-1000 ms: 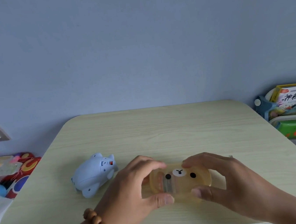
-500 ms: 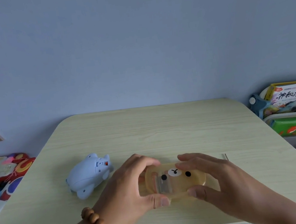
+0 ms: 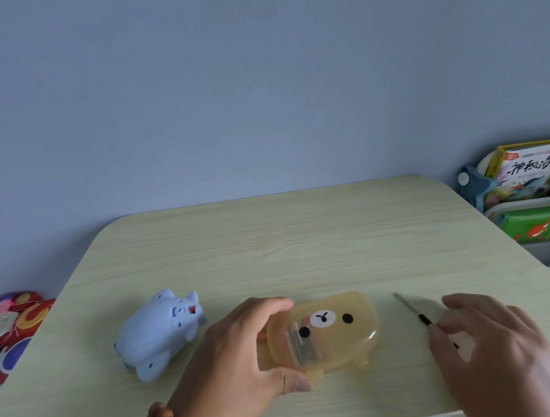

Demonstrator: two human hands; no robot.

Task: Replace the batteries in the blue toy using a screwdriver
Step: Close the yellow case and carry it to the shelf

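The blue toy (image 3: pixel 159 333) lies on its side at the left of the table, untouched. In the middle sits a translucent amber box with a bear face (image 3: pixel 327 332); something grey shows through its lid. My left hand (image 3: pixel 238 355) grips the box's left end between thumb and fingers. A thin screwdriver (image 3: pixel 413 311) lies on the table to the right of the box. My right hand (image 3: pixel 491 338) hovers over the screwdriver's handle with fingers relaxed; the handle is partly hidden beneath it.
The pale wooden table (image 3: pixel 304 246) has rounded far corners. Picture books (image 3: pixel 531 174) stand in a rack beyond its right edge. Colourful toys (image 3: pixel 11 324) lie past the left edge. A blue wall rises behind.
My right hand has let go of the amber box and moved right, over the screwdriver. My left hand still holds the box, which now lies slightly turned.
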